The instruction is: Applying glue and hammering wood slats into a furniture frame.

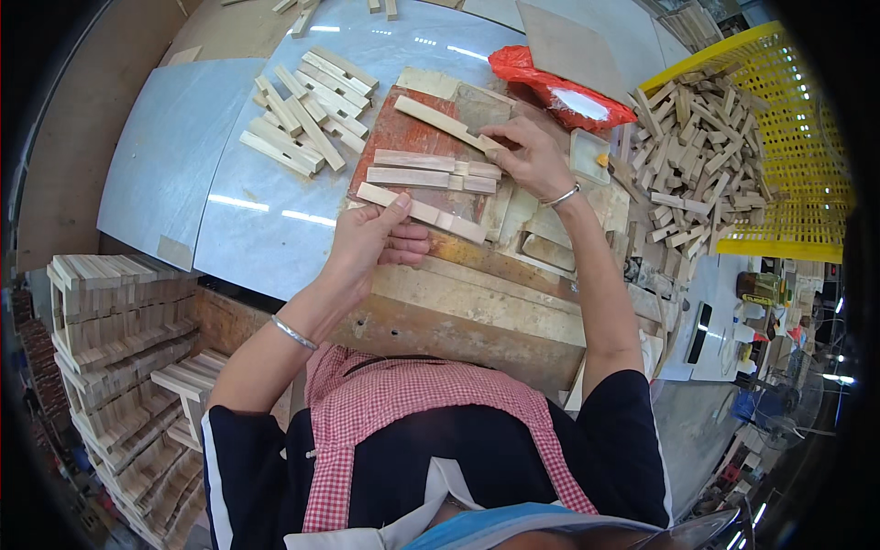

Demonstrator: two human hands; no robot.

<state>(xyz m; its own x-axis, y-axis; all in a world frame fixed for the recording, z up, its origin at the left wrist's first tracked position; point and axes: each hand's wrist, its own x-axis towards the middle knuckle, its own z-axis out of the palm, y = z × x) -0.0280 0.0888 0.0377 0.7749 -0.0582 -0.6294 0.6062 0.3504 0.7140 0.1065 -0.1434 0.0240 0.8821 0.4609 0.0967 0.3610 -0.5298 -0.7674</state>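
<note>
No text, number, brand or sign can be read anywhere in the head view. A yellow-green label [757, 299] is seen on a dark container [770, 284] among the clutter at the right, but whatever is printed on it is left too small and blurred to be made out, so only its colour can be logged.
</note>
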